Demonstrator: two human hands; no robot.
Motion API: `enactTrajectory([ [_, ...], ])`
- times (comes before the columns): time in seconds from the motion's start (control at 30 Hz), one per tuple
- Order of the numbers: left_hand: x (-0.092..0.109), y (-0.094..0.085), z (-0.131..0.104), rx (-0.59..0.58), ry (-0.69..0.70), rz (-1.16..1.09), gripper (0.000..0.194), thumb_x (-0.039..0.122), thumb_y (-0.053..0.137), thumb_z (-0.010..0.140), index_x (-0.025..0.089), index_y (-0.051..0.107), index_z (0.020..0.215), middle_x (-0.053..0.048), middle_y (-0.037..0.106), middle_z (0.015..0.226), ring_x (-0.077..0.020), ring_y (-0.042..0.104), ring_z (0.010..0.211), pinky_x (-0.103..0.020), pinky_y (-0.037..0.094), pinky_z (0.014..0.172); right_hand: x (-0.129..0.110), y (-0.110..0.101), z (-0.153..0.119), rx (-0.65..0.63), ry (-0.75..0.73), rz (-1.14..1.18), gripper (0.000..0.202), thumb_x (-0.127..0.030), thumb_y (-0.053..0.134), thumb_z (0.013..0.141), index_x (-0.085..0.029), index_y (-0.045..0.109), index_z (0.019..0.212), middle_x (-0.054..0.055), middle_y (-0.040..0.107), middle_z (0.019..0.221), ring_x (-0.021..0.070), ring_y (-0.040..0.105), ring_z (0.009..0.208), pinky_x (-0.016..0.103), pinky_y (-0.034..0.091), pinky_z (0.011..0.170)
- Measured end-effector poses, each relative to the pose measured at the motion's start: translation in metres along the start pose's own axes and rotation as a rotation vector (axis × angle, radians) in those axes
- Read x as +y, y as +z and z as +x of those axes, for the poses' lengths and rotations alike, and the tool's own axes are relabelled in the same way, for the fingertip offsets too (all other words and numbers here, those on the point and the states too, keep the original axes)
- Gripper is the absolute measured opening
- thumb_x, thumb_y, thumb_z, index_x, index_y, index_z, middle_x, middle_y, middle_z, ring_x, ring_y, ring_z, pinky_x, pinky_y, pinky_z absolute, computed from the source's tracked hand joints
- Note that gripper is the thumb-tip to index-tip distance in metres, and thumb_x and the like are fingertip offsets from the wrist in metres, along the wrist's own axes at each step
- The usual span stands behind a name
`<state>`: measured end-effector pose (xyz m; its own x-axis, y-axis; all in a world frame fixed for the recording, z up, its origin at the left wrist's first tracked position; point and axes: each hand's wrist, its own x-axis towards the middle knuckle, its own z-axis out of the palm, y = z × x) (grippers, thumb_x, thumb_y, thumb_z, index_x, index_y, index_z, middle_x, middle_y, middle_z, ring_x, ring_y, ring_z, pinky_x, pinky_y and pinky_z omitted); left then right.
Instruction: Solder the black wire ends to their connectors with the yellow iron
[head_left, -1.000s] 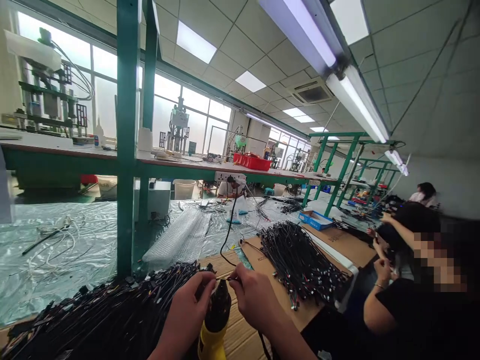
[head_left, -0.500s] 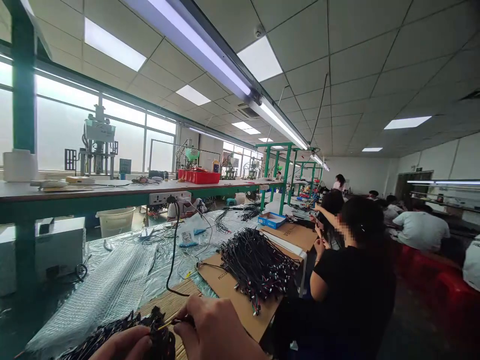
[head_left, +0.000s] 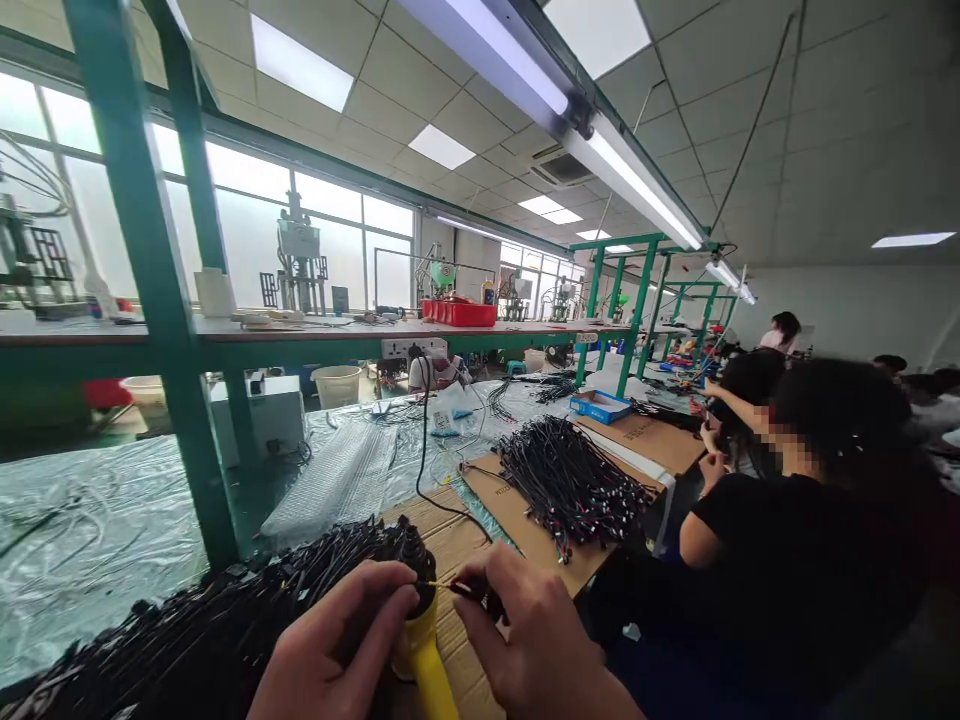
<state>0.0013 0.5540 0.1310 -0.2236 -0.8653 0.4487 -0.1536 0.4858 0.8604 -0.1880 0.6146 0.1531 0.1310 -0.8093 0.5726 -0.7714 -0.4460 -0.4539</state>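
Note:
My left hand (head_left: 341,640) is closed in a pinch, thumb against forefinger, on one end of a thin yellow wire (head_left: 435,584). My right hand (head_left: 529,630) pinches the other end, where a small dark piece shows at the fingertips; its kind is hard to make out. The wire stretches taut across the short gap between the hands. Just below them is a yellow tool (head_left: 431,670) with a round dark opening at its top, partly hidden by my left hand. A large heap of black cables (head_left: 187,630) lies to the left, close by my left hand.
Another pile of black cables (head_left: 570,480) with small connectors rests on cardboard (head_left: 487,490) ahead. A black power cord (head_left: 424,440) hangs from the shelf's socket strip (head_left: 405,348). A green post (head_left: 172,400) rises at left. A co-worker in black (head_left: 787,560) sits close on the right.
The view has swung left, so more of the cable heap and the yellow tool show. Both hands sit higher and more fully in view, still holding the yellow wire between them.

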Motion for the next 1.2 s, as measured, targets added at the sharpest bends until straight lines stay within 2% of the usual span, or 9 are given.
enactTrajectory([
  [0.13,0.009,0.0,0.0,-0.05,-0.022,-0.048,0.017,0.046,0.061,0.083,0.03,0.065,0.086,0.003,0.066,0.066,-0.0182,0.061,0.059,-0.025,0.052,0.054,0.008,0.007,0.003,-0.044,-0.003,-0.023,0.015,-0.023,0.05,0.094,-0.028,0.061,0.103,0.001,0.061,0.094,0.0165,0.059,0.085,0.028,0.044,0.074],
  [0.37,-0.008,0.0,0.013,-0.082,-0.113,-0.145,0.019,0.043,0.061,0.085,0.024,0.065,0.086,0.002,0.063,0.07,-0.0142,0.054,0.06,-0.023,0.046,0.055,0.017,0.013,0.024,-0.151,0.053,0.194,0.015,-0.023,0.052,0.096,-0.024,0.066,0.094,0.0,0.061,0.09,0.0143,0.058,0.083,0.025,0.043,0.073],
  [0.5,-0.013,-0.001,0.022,-0.104,-0.128,-0.164,0.023,0.041,0.058,0.087,0.019,0.063,0.085,0.002,0.06,0.069,-0.0128,0.053,0.057,-0.023,0.043,0.052,0.023,0.017,0.04,-0.277,0.123,0.354,0.017,-0.027,0.052,0.096,-0.022,0.068,0.092,-0.001,0.062,0.086,0.0129,0.057,0.077,0.022,0.043,0.065],
  [0.6,-0.018,-0.004,0.03,-0.109,-0.138,-0.175,0.026,0.042,0.055,0.089,0.017,0.062,0.082,0.001,0.06,0.07,-0.0122,0.053,0.056,-0.023,0.041,0.052,0.027,0.02,0.051,-0.349,0.168,0.391,0.017,-0.031,0.053,0.095,-0.021,0.067,0.092,-0.003,0.061,0.081,0.012,0.054,0.074,0.021,0.04,0.062],
  [0.73,-0.03,-0.005,0.042,-0.099,-0.158,-0.2,0.027,0.041,0.054,0.089,0.016,0.059,0.079,0.002,0.058,0.065,-0.0119,0.052,0.053,-0.023,0.04,0.05,0.034,0.03,0.063,-0.367,0.144,0.297,0.021,-0.03,0.052,0.096,-0.019,0.066,0.087,-0.003,0.062,0.08,0.012,0.053,0.076,0.021,0.039,0.066],
  [0.97,-0.063,-0.002,0.063,-0.053,-0.185,-0.224,0.024,0.039,0.056,0.085,0.015,0.06,0.081,0.002,0.058,0.062,-0.0136,0.054,0.049,-0.025,0.042,0.048,0.048,0.052,0.077,-0.324,0.042,-0.09,0.021,-0.029,0.047,0.099,-0.021,0.063,0.087,-0.001,0.064,0.088,0.0138,0.059,0.084,0.023,0.038,0.071],
  [1.2,-0.08,-0.003,0.068,-0.023,-0.197,-0.214,0.024,0.039,0.056,0.085,0.016,0.06,0.08,0.002,0.058,0.063,-0.0135,0.055,0.05,-0.024,0.043,0.048,0.05,0.064,0.085,-0.293,-0.018,-0.341,0.023,-0.029,0.044,0.099,-0.024,0.063,0.088,0.0,0.063,0.088,0.0164,0.06,0.078,0.027,0.034,0.064],
])
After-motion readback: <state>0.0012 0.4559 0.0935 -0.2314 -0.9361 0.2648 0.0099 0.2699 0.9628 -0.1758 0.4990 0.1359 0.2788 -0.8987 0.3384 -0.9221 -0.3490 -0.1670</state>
